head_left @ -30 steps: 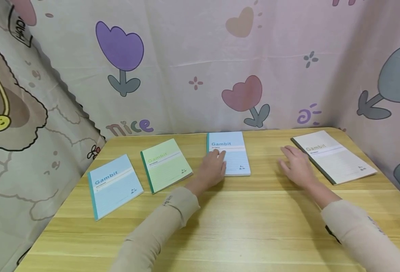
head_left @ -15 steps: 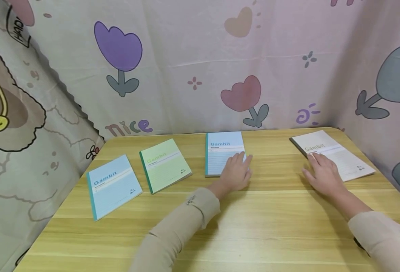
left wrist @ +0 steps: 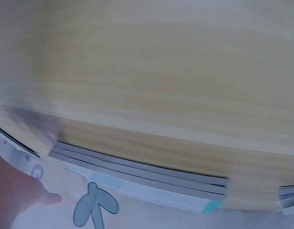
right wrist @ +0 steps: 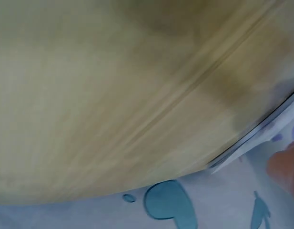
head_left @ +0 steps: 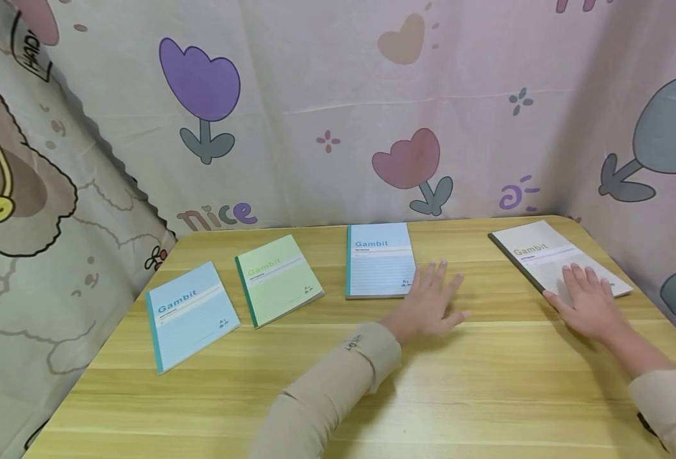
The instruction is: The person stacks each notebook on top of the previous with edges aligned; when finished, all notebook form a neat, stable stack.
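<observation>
My left hand (head_left: 430, 303) has its fingers spread apart, near the lower right corner of the middle blue Gambit notebook (head_left: 377, 264). In the head view its fingertips overlap that notebook's edge. Farther right, my right hand (head_left: 592, 307) extends its fingers over the lower part of a white Gambit notebook (head_left: 536, 245) with a dark spine. Nothing is gripped by either hand. The left wrist view catches the edge of a notebook stack (left wrist: 137, 172) and part of the hand (left wrist: 15, 195). A fingertip (right wrist: 284, 168) shows beside the white notebook's edge in the right wrist view.
Left of the middle notebook lie a green notebook (head_left: 280, 280) and another blue notebook (head_left: 191, 319), both set at an angle. All rest on a wooden table (head_left: 458, 408). A printed curtain (head_left: 292, 127) hangs behind the table and along its sides.
My left hand has moved right across the middle blue notebook to its corner, spreading its fingers. My right hand has also shifted right, over the white notebook. The notebooks stay where they were.
</observation>
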Available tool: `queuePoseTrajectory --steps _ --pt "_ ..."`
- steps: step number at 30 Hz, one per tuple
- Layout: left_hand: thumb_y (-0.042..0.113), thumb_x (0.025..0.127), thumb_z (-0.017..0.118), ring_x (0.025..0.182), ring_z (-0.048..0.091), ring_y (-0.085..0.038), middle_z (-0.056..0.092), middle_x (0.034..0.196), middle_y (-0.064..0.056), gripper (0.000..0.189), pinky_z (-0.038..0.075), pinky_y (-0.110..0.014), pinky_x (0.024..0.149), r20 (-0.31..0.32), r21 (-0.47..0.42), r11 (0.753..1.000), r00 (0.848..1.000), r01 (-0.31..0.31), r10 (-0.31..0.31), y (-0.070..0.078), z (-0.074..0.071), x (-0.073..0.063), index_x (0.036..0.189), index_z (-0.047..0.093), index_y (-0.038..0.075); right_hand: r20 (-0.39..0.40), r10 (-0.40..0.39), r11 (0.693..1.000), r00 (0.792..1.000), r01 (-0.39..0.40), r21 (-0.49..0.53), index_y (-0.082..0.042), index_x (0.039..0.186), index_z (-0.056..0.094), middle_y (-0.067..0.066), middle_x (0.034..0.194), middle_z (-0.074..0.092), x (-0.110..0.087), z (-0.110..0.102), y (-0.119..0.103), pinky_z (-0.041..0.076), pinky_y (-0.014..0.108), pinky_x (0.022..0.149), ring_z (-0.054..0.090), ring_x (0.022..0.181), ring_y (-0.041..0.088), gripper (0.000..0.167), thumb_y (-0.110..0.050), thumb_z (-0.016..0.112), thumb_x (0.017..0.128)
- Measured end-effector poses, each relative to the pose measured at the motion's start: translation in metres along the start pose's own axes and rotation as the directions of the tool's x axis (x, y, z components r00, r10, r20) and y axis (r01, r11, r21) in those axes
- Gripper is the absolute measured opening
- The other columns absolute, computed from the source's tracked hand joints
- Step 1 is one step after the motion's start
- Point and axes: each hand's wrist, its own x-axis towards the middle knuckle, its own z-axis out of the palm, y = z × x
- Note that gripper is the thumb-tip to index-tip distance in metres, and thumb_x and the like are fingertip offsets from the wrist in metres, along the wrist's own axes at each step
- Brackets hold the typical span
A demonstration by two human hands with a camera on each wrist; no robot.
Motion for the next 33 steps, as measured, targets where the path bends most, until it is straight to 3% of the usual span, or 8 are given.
queuePoseTrajectory --steps 9,14,20,33 --pt "0.065 0.092 0.021 0.145 -0.001 -0.032 -0.002 0.157 -0.014 0.073 0.006 -0.046 0.117 0.098 -0.018 1.000 0.995 -0.019 0.021 0.021 -0.002 0.010 0.150 0.000 0.027 0.068 0.036 0.997 0.997 -0.031 -0.064 0.024 0.136 0.012 0.046 0.137 0.013 -0.010 -0.001 0.020 0.001 0.074 0.098 0.003 0.128 0.062 0.080 -0.045 0.028 0.098" --pt "0.067 0.090 0.017 0.145 -0.002 -0.027 -0.005 0.157 -0.009 0.073 0.003 -0.038 0.119 0.125 0.006 1.000 0.992 -0.016 0.015 0.033 -0.002 0.016 0.149 -0.004 0.030 0.109 0.063 0.994 0.992 -0.053 -0.098 0.026 0.133 0.017 0.047 0.134 0.015 -0.014 0.000 0.026 0.002 0.074 0.098 0.005 0.127 0.062 0.083 -0.048 0.027 0.098" --pt "0.068 0.090 0.017 0.145 0.000 -0.027 -0.005 0.157 -0.009 0.073 0.005 -0.037 0.119 0.144 0.030 0.999 0.989 -0.039 0.035 0.044 -0.002 0.022 0.149 -0.004 0.030 0.126 0.067 0.992 0.990 -0.053 -0.112 0.026 0.130 0.025 0.048 0.132 0.020 -0.017 0.000 0.026 0.008 0.074 0.097 0.010 0.126 0.062 0.082 -0.049 0.028 0.098" --pt "0.064 0.092 0.020 0.145 0.002 -0.029 -0.005 0.157 -0.011 0.072 0.006 -0.038 0.118 0.140 0.034 0.995 0.987 -0.089 0.083 0.046 0.001 0.016 0.150 0.000 0.027 0.102 -0.005 1.000 0.995 0.007 -0.026 0.023 0.133 0.026 0.044 0.136 0.022 -0.024 0.007 0.009 0.007 0.072 0.099 0.008 0.131 0.059 0.077 -0.044 0.039 0.096"
